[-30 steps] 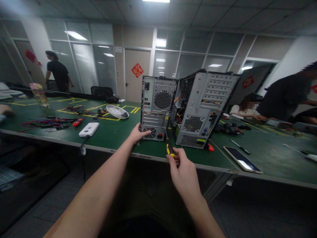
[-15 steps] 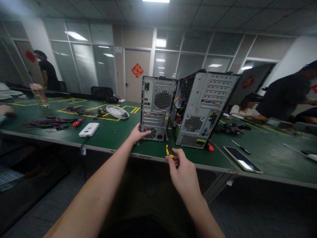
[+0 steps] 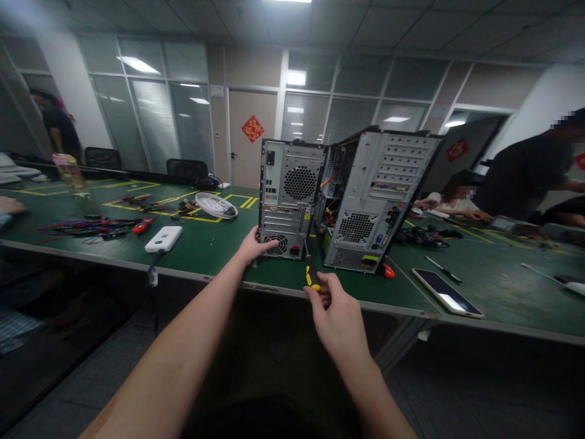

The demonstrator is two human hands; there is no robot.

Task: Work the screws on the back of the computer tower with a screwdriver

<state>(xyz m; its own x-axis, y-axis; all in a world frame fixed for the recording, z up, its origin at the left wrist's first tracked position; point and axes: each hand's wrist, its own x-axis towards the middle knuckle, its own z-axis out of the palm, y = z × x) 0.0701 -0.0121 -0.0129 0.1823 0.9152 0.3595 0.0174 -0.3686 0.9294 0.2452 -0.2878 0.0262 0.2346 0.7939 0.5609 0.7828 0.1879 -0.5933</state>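
A grey computer tower (image 3: 287,198) stands upright on the green table, its back panel facing me. My left hand (image 3: 253,247) grips its lower left edge, thumb across the power supply fan grille, fingers hidden behind the side. In my right hand (image 3: 337,302) is a screwdriver (image 3: 311,272) with a black and yellow handle, pinched at the handle's end. Its shaft points up at the lower right edge of the back panel; whether the tip sits in a screw is too small to see. A second, larger open tower (image 3: 354,228) stands just to the right.
On the green table (image 3: 219,253), a white power bank (image 3: 163,239), a red-handled tool (image 3: 142,226), loose cables (image 3: 94,227) and a white basket (image 3: 216,205) lie left. Rightward are a phone (image 3: 446,291), a thin screwdriver (image 3: 443,269) and black cables (image 3: 425,235). Co-workers are at the right.
My hands, the screwdriver and the tower look almost unchanged. In the left background, a person in dark clothes has moved further left.
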